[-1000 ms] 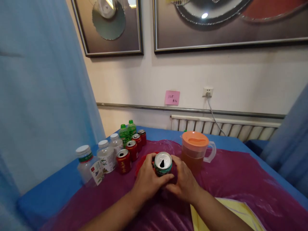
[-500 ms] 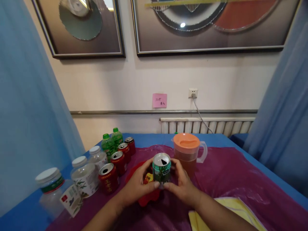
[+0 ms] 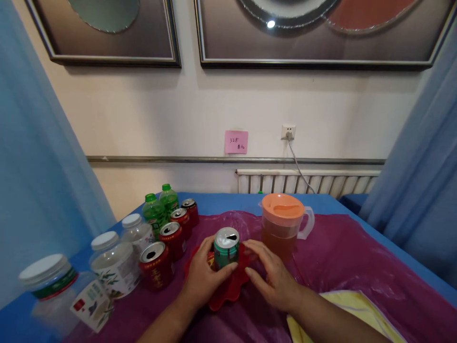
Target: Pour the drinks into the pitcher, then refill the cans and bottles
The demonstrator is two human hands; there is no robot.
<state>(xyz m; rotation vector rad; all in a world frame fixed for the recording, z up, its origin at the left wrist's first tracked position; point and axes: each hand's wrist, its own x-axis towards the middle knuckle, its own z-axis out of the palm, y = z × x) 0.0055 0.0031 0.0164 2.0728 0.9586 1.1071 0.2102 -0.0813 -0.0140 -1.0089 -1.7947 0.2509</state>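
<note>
My left hand [image 3: 205, 272] is wrapped round a green drink can [image 3: 226, 252], its opened silver top facing up. The can is held above a red scalloped plate [image 3: 228, 296]; whether it touches the plate I cannot tell. Something with red and yellow on it shows behind my left fingers, mostly hidden. My right hand [image 3: 273, 276] is apart from the can, fingers spread and holding nothing, over the plate's right edge. Just beyond it stands a clear pitcher [image 3: 280, 233] with an orange lid and brownish liquid inside.
Several red cans [image 3: 156, 267] stand in a row on the left, beside clear jars with white lids [image 3: 116, 267] and two green bottles [image 3: 154, 212]. A yellow cloth [image 3: 352, 312] lies at the front right on the purple sheet [image 3: 332, 247]. Blue curtains [image 3: 424, 143] hang at both sides.
My right hand has let go of the green can and moved off to the right. My left hand keeps the can, which is turned and slightly further left. The view has shifted a little.
</note>
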